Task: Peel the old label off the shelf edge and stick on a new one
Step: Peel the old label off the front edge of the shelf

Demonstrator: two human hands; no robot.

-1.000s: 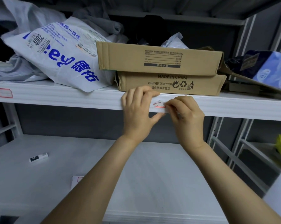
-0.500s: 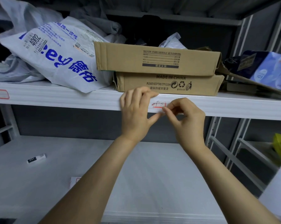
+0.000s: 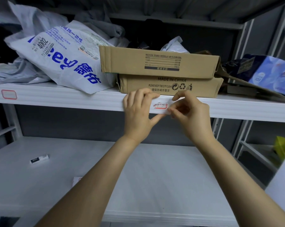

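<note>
Below cardboard boxes (image 3: pixel 163 76), torn label (image 3: pixel 160 106) on shelf edge (image 3: pixel 73 99); left hand (image 3: pixel 136 115) clasping it; right hand (image 3: pixel 192 118) grip unclear

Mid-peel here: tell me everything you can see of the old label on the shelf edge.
The old label is a white paper sticker with a red border and black handwritten strokes, stuck to the front of the white shelf edge. Its top is torn and ragged. It lies between the hands: the left hand grips the edge beside it, the right hand has curled fingertips at its right end; whether they pinch it is unclear.
</note>
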